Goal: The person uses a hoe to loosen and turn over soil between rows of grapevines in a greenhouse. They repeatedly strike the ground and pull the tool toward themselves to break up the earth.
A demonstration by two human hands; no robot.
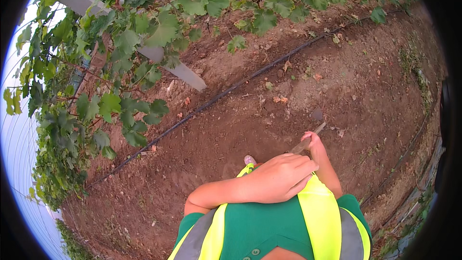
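Note:
My right hand [312, 140] grips a wooden tool handle [319, 128] in front of my body. The handle slants down to the left and passes out of sight behind my left hand [285, 178]. That left hand lies across my chest, fingers curled at the edge of my yellow safety vest [319, 202], and the fabric is drawn to a peak there. Just beyond the handle's end, a dark flat piece [317, 113] shows on the soil; I cannot tell whether it is the tool's head. Below my hands, part of a shoe [249, 159] is visible.
A black drip irrigation hose [234, 87] runs diagonally over brown soil [216, 133] with dry leaves. Grapevines [126, 39] hang at the upper left around a pale post [184, 74]. At far left is a translucent greenhouse wall [16, 151]. Another thin line [400, 168] runs along the right.

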